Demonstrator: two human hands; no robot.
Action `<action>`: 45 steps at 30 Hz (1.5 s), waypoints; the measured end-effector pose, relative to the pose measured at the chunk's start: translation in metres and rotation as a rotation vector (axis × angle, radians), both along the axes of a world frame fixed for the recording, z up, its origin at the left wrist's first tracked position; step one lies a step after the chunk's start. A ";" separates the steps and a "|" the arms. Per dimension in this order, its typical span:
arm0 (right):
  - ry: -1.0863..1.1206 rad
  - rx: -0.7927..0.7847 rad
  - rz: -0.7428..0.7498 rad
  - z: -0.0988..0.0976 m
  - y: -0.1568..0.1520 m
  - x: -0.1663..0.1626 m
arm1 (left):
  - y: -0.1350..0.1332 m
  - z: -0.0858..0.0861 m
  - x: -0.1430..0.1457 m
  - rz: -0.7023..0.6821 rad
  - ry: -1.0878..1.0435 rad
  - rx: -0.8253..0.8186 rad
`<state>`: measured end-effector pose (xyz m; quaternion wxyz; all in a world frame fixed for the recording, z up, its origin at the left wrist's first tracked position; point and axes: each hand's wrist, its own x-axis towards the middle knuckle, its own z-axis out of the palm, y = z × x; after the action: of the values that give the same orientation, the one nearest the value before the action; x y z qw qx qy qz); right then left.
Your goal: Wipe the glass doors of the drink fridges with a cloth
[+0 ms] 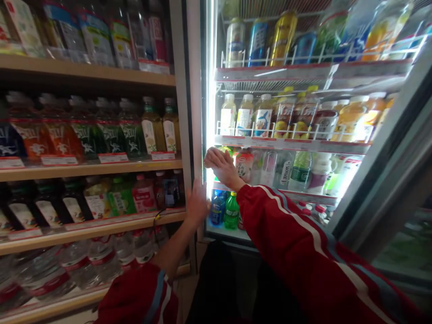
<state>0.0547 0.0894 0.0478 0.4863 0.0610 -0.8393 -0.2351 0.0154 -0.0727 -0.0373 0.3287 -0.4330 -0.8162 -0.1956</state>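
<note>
My right hand (221, 165), in a red sleeve with white and grey-blue stripes, is at the lit left edge of the open drinks fridge. Its fingers are curled, and whatever they may hold is hidden. Just right of it stands a bottle with a red-and-white label (244, 164) on the third shelf. Lower and to the left, my left hand (198, 200) is beside the fridge's frame (193, 135), fingers stretched upward and slightly blurred. Whether it touches the frame is unclear. Near it, on the bottom level, are a blue bottle (217, 209) and a green bottle (231, 211).
Wooden shelves (91, 173) full of bottled drinks run along the left. Wire-railed fridge shelves (293, 145) carry cans and bottles. The fridge door (374, 180) angles across the right. A small dark device with a cable (170, 193) shows near my left wrist.
</note>
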 end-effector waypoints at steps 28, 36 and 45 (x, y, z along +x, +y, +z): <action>0.012 -0.179 -0.161 -0.015 0.055 0.104 | 0.049 0.020 0.053 -0.179 0.043 -0.022; -0.045 -0.101 -0.148 -0.037 0.062 0.128 | 0.066 0.027 0.070 -0.212 0.095 -0.043; 0.030 -0.121 -0.229 -0.040 0.075 0.150 | 0.084 0.033 0.088 -0.271 0.102 -0.023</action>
<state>0.2050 0.1647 0.0074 0.4717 -0.0685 -0.8460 -0.2390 0.1036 0.0114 -0.0043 0.3353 -0.5522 -0.7349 -0.2065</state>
